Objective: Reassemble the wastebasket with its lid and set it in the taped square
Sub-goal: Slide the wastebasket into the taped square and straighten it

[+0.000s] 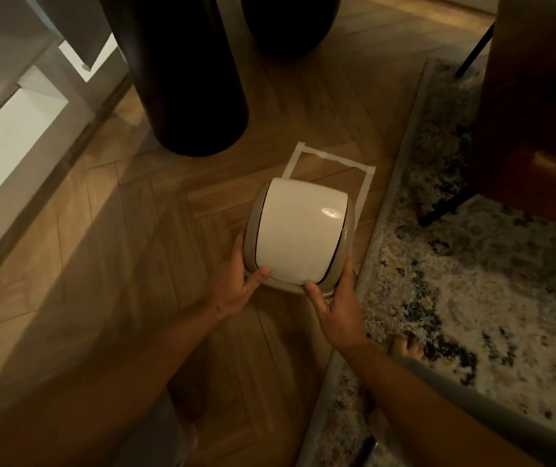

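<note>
The wastebasket (298, 286), a beige one, has its lid (298, 234) on top; the lid has a white curved swing flap in a beige frame. Both hands hold it by the near edge. The left hand (239, 281) grips the left side, with the thumb on the white flap and the fingers (237, 246) wrapped around the beige frame. The right hand (335, 305) grips the right side in the same way, thumb on top and fingers closed on the frame. The wastebasket covers the near part of the taped square (366, 187) on the wooden floor (101, 251); I cannot tell if it touches the floor. A patterned rug (472, 264) lies just right of the tape. A tall dark vase (185, 79) stands behind the square.
</note>
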